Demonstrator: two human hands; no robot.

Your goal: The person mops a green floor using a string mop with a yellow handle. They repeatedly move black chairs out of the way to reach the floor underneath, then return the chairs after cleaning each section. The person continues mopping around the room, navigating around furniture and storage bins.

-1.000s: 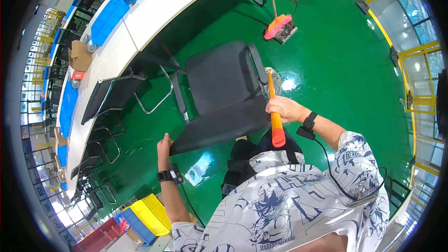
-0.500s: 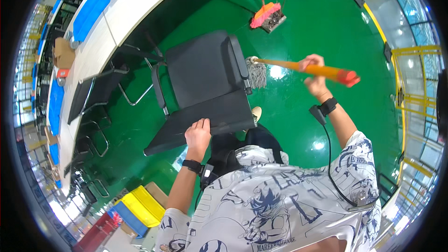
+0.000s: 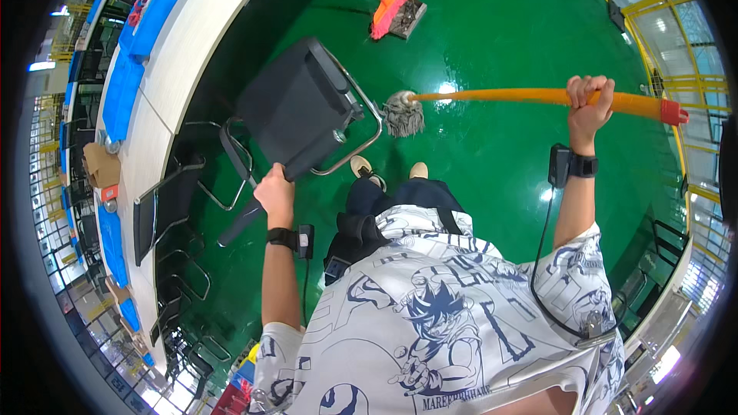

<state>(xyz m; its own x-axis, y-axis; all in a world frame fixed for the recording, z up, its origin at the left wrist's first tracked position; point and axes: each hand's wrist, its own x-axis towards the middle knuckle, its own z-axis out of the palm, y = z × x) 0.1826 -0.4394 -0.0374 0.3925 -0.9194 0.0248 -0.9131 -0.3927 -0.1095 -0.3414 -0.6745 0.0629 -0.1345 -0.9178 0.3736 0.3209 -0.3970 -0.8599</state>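
Two broad surfaces fill the view: the glossy green floor (image 3: 492,165) and the long white bench (image 3: 192,31) curving down the left. Close to the bench stands a black chair (image 3: 292,100), its seat on the far side of its backrest, so the backrest's top edge is the part nearest the person, likely why it is gripped there. A second chair (image 3: 157,211) sits farther down along the bench.

Right of the first chair lies the mop (image 3: 523,95), its orange pole slanting out to the right; the grey mop head (image 3: 403,114) appears to rest on the floor just beside the chrome frame, touching or apart I cannot tell. Holding the pole out sideways probably keeps it clear of the chair.

Blue trays (image 3: 123,97) line the bench. Beyond, a broom (image 3: 390,11) leans over a dustpan (image 3: 407,23), presumably parked together.

Smallest are the hands: the left hand (image 3: 275,190) is curled over the backrest edge; the right hand (image 3: 590,104) makes a fist round the pole, short of its red end.
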